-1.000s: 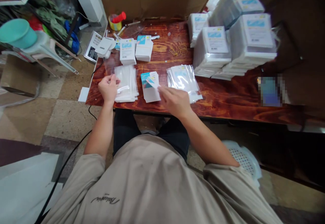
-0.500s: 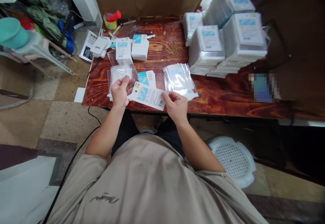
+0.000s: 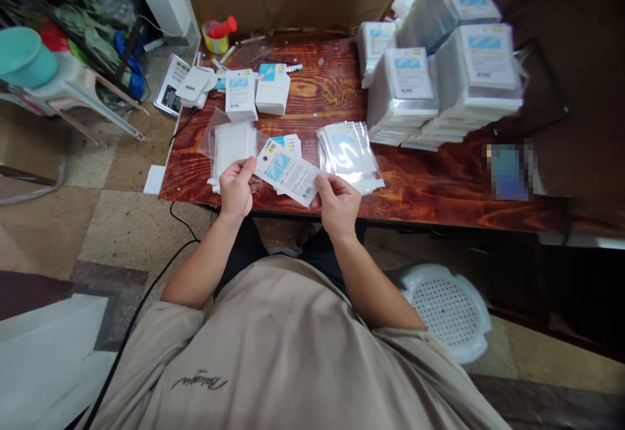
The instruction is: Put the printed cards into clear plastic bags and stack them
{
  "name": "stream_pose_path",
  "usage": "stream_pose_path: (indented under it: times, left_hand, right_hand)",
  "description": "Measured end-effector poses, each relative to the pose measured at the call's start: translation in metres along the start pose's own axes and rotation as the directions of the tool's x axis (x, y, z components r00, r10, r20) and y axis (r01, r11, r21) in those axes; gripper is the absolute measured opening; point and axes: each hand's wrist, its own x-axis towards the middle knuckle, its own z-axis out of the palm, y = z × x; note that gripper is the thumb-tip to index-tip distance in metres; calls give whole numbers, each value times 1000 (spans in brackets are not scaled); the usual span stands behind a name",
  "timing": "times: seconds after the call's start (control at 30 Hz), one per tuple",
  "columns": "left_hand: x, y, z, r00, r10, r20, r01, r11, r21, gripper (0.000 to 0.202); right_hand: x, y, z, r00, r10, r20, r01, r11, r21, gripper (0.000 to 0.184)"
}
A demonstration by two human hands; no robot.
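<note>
A white printed card (image 3: 287,173) with a blue picture, a yellow mark and a hang hole is held slantwise over the table's front edge. My left hand (image 3: 237,189) pinches its left end, thumb on top. At the lower right corner, by the barcode, my right hand (image 3: 339,205) grips the card between thumb and curled fingers. Under and behind it lie more printed cards (image 3: 291,144), partly covered. Just beyond my left hand is a pile of clear plastic bags (image 3: 234,144). To the right rests a pile of bagged cards (image 3: 346,153), shiny with glare.
Tall stacks of packaged cards (image 3: 407,92) fill the table's back right. Two card stacks (image 3: 240,95) stand at the back left, near a white device (image 3: 195,85) and a tape roll (image 3: 216,41). Rubber bands (image 3: 340,93) lie mid-table. A plastic stool (image 3: 446,313) stands below right.
The card has tilted more steeply, its left end rising and its face turning further into view. My left hand has shifted slightly right and down, its fingers closing at the card's end.
</note>
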Motion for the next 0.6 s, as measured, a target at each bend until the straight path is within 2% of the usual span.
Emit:
stream_pose_path:
  times: [0.17, 0.23, 0.37, 0.47, 0.53, 0.6]
  left_hand:
    - [-3, 3, -3, 995, 2, 96, -1, 1000, -14, 45]
    - [0, 6, -5, 996, 20, 88, -17, 999, -42, 45]
    - [-2, 2, 2, 989, 138, 50, -134, 988, -76, 40]
    - [-15, -12, 11, 984, 143, 104, -139, 989, -43, 38]
    - [-22, -21, 13, 986, 97, 137, -92, 995, -45, 38]
    - [-25, -26, 12, 986, 86, 145, -81, 996, -42, 37]
  right_hand:
    - [0, -6, -4, 972, 51, 229, -56, 998, 14, 42]
    - [1, -9, -6, 964, 85, 253, -94, 995, 23, 42]
    - [-2, -15, 6, 986, 91, 139, -104, 990, 93, 46]
    - [-8, -16, 21, 997, 49, 56, -53, 995, 84, 45]
    - [-10, -16, 26, 999, -3, 40, 3, 1000, 1, 42]
    - [-8, -16, 24, 994, -106, 16, 107, 979, -172, 40]
